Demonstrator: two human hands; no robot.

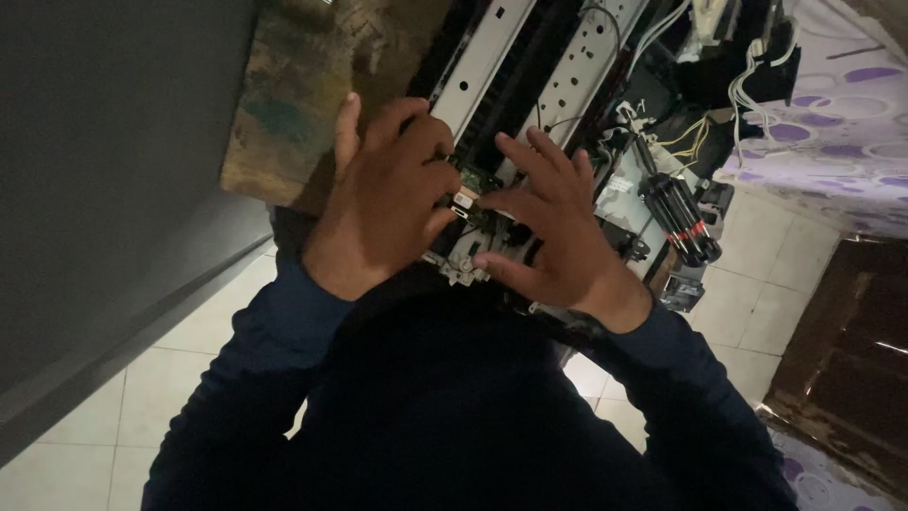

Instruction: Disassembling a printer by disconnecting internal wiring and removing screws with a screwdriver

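Observation:
An opened machine chassis (530,85) with long silver metal rails and a small green circuit board (470,180) lies before me on a worn wooden table (284,104). My left hand (383,203) rests on the near end of the chassis, its fingers curled at the green board and a small white connector (463,200). Beside it, my right hand (558,232) has its fingers spread, the fingertips touching the same area of the board. Dark blue sleeves cover both forearms. Whether either hand pinches a part is hidden by the fingers.
A black-handled screwdriver with a red band (683,218) lies on the right of the chassis. Loose white and yellow wires (747,90) hang at the upper right. A purple-patterned cloth (832,132) and a brown wooden panel (851,360) stand right. White floor tiles (180,378) lie below.

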